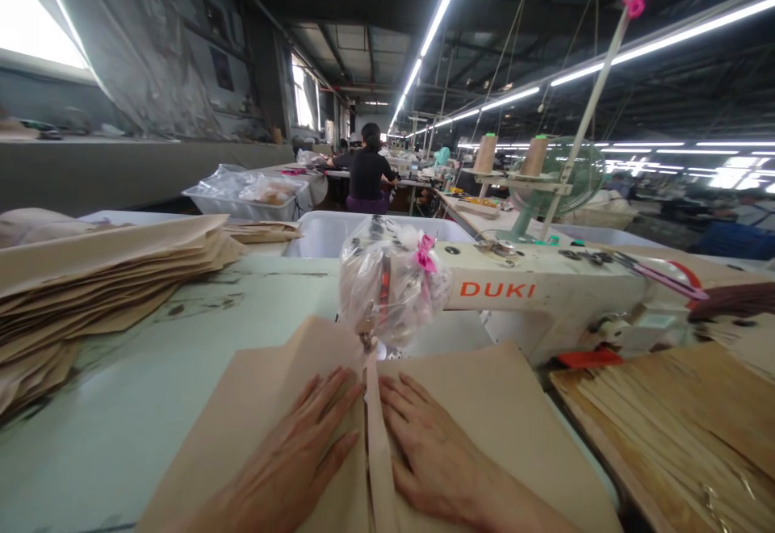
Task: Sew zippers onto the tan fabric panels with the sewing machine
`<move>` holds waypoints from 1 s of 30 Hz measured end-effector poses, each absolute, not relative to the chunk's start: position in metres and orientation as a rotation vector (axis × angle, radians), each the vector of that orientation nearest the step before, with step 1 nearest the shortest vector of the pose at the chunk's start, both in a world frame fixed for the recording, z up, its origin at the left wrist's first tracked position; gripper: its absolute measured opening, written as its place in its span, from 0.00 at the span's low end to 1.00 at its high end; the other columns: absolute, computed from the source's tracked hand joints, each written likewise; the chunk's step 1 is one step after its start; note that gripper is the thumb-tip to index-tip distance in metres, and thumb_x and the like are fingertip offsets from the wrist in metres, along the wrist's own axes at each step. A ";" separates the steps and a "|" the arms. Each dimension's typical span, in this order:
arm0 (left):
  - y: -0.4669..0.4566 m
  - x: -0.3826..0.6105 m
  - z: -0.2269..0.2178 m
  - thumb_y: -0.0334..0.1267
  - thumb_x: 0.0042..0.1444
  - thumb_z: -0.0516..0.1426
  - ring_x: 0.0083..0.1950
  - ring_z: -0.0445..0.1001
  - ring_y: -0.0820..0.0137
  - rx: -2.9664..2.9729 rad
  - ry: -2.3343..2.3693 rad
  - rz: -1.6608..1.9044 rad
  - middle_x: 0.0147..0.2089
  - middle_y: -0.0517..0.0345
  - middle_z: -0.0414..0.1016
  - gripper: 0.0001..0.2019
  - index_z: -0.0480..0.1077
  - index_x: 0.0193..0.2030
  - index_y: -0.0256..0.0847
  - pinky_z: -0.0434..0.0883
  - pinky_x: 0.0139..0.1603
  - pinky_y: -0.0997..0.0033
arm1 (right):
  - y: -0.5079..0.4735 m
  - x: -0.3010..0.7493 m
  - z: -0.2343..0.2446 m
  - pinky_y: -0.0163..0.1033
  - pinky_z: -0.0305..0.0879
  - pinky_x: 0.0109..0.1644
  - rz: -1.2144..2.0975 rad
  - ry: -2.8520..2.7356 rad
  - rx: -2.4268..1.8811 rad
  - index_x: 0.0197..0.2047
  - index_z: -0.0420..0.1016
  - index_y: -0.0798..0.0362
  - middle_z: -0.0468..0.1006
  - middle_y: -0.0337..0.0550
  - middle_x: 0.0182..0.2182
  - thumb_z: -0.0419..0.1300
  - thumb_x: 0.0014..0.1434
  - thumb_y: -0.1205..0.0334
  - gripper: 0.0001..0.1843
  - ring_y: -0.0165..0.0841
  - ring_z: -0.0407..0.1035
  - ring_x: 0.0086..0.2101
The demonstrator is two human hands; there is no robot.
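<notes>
My left hand [296,456] lies flat, fingers spread, on a tan fabric piece [242,420] on the sewing table. My right hand [433,452] lies flat on the tan fabric on the other side [502,412]. Between the two hands a narrow tan strip [376,436] runs up to the needle area of the white DUKI sewing machine [533,295]. The machine's head is wrapped in a clear plastic bag [387,283] tied with a pink bow. The needle itself is hidden by the bag.
A tall stack of tan fabric pieces [102,283] sits at the left. Cut tan strips [684,428] lie on a board at the right. White bins [327,230], thread cones [485,153], a fan [563,174] and a seated person [366,178] are farther back.
</notes>
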State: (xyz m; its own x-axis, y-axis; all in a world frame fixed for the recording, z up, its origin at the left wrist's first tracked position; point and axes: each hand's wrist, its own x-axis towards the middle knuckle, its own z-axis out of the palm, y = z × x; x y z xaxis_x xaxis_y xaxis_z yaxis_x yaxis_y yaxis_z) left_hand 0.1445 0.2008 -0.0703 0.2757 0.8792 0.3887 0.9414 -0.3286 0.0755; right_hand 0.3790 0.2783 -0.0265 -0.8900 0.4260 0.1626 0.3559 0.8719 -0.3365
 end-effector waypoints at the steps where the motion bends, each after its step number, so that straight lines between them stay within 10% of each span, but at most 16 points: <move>1: 0.201 0.145 -0.068 0.44 0.67 0.53 0.70 0.62 0.58 -2.360 -1.714 -0.548 0.72 0.54 0.58 0.30 0.49 0.73 0.51 0.65 0.66 0.52 | 0.278 0.379 -0.027 0.46 0.38 0.74 0.433 -2.817 -0.599 0.70 0.56 0.54 0.57 0.48 0.69 0.56 0.58 0.65 0.36 0.38 0.50 0.68; 20: 0.197 0.148 -0.073 0.51 0.63 0.55 0.66 0.67 0.54 -2.221 -1.598 -0.497 0.72 0.52 0.59 0.37 0.44 0.75 0.51 0.72 0.60 0.53 | 0.279 0.379 -0.034 0.45 0.39 0.74 0.413 -2.755 -0.588 0.68 0.60 0.54 0.59 0.46 0.68 0.56 0.61 0.62 0.32 0.37 0.51 0.67; 26: 0.198 0.147 -0.067 0.51 0.61 0.57 0.63 0.71 0.56 -2.233 -1.595 -0.580 0.69 0.54 0.64 0.37 0.48 0.74 0.53 0.72 0.61 0.58 | 0.296 0.370 -0.025 0.45 0.66 0.61 0.440 -2.354 -0.760 0.50 0.74 0.55 0.76 0.50 0.51 0.48 0.63 0.72 0.18 0.36 0.70 0.52; 30: 0.205 0.147 -0.063 0.52 0.60 0.58 0.59 0.75 0.58 -2.213 -1.524 -0.624 0.65 0.54 0.71 0.37 0.49 0.73 0.52 0.72 0.62 0.60 | 0.300 0.359 -0.024 0.48 0.60 0.66 0.304 -2.472 -0.589 0.56 0.70 0.55 0.74 0.50 0.54 0.50 0.64 0.70 0.18 0.37 0.66 0.56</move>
